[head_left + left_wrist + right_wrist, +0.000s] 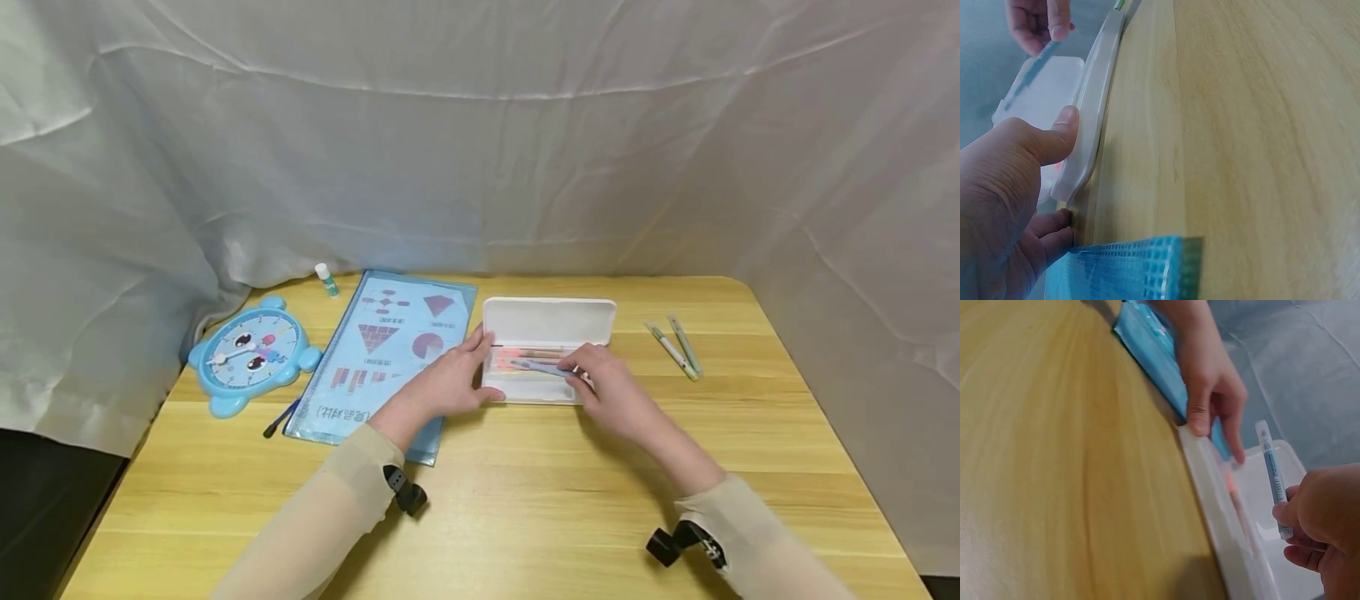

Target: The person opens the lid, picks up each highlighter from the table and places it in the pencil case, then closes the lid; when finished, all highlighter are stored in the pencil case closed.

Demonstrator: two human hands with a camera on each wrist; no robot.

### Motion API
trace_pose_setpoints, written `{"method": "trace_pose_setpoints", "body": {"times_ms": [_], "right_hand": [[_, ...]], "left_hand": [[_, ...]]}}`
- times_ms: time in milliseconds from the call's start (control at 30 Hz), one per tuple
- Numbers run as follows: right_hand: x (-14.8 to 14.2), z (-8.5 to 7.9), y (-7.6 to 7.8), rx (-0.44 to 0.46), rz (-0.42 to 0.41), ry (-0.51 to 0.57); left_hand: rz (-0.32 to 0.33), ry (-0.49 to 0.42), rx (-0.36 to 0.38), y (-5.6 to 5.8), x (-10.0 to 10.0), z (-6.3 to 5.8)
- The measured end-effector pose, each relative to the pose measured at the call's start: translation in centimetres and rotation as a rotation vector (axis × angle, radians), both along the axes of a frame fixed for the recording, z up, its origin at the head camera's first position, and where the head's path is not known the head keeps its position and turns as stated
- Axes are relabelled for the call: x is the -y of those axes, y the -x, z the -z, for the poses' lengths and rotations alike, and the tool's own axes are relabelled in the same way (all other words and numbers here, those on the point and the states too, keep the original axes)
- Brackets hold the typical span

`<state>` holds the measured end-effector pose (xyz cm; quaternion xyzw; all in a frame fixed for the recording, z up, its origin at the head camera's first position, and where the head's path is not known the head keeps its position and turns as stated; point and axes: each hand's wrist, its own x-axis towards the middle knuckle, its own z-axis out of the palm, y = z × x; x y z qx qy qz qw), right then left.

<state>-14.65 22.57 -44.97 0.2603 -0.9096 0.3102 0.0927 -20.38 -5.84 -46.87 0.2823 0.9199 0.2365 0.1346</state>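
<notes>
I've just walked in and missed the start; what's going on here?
A person's left hand grips the left end of an open white case, while the right hand holds a blue pen over it. Other slim items lie inside. Two more pens lie on the table, right of the case.

Head view high, fwd/down over table (540, 517) — wrist views close, tilted, share case (1099, 87).

White pencil case (550, 322), lying open, blue pen (1272, 475) slanted above it
</notes>
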Motion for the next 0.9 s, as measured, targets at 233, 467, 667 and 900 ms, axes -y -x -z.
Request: {"method": "trace_pose_setpoints", "body": {"times_ms": [233, 467, 667, 900], "right_hand": [[1.2, 0.4, 0.0, 0.102, -0.005, -0.088], [1.7, 0.8, 0.2, 0.112, -0.029, -0.146], [1.8, 1.0, 0.3, 0.113, -0.052, -0.179], [2.0, 0.9, 0.3, 0.134, -0.074, -0.195]], "left_hand": [[0.001, -0.002, 0.002, 0.0, -0.1, -0.1], [0.005, -0.003, 0.001, 0.1, -0.1, 0.0], [0.008, 0.0, 0.007, 0.1, -0.1, -0.2], [-0.001, 0.002, 0.013, 0.0, 0.0, -0.1]]}}
